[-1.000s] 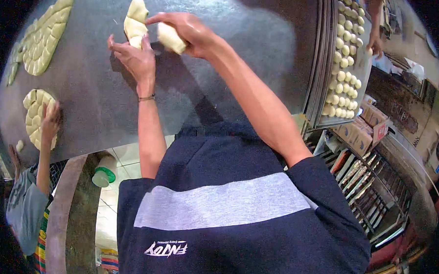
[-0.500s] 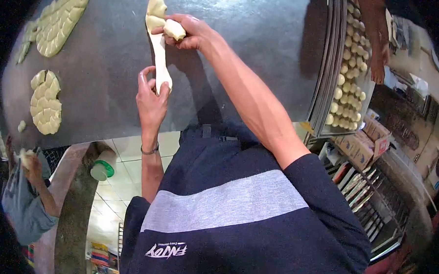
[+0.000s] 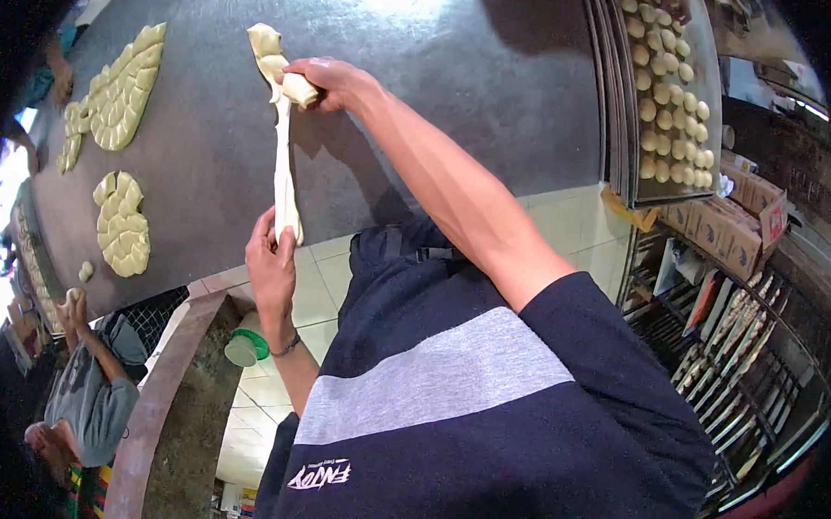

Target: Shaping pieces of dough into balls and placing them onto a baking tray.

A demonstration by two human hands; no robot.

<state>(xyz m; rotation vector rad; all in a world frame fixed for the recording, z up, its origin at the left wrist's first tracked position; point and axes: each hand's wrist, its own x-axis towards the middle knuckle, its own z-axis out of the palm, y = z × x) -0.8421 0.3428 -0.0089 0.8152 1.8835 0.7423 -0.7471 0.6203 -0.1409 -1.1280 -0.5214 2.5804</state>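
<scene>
A long strip of pale dough runs along the dark table between my hands. My left hand pinches its near end at the table's front edge, fingers on one side and thumb on top. My right hand is closed round a thick lump of dough beside the strip's upper part. Whether that lump joins the strip is hard to see. Beyond my right hand, the strip's wider, lumpy far end lies on the table.
Scored dough slabs and a smaller scored round lie at the left. To the right stand stacked trays, the top one filled with dough balls. A cardboard box sits below. A co-worker works at the lower left.
My left hand has drawn the strip's end nearer, to the table's front edge, and the strip looks longer and thinner. My right hand still holds its lump. The whole view has shifted.
</scene>
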